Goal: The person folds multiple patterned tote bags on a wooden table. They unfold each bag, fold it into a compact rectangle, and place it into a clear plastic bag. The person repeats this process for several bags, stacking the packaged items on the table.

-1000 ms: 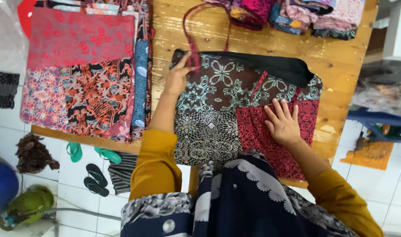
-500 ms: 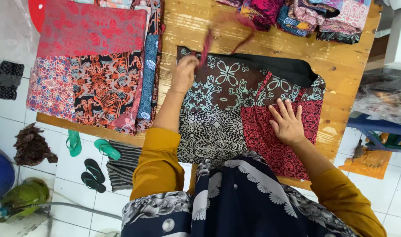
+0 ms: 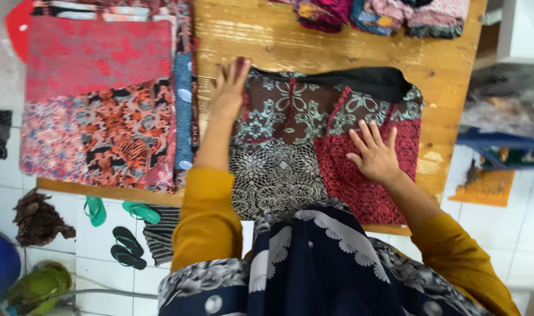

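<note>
A patchwork cloth bag (image 3: 290,146) of dark brown, black-and-white and red patterned panels lies flat on the wooden table (image 3: 314,44). Its thin red strap lies across the upper panels. My left hand (image 3: 227,88) rests flat at the bag's upper left corner, fingers spread. On the red panel at the lower right, my right hand (image 3: 373,152) presses down with fingers apart. Neither hand grips anything.
A stack of red and orange patterned cloth pieces (image 3: 97,99) fills the table's left side. Folded fabrics (image 3: 384,13) line the far edge. On the tiled floor lie green sandals (image 3: 118,209), black sandals (image 3: 128,247) and a green helmet (image 3: 36,287).
My left hand lifted the red strap, then laid it onto the bag and now lies flat at the corner. The right hand stayed on the red panel.
</note>
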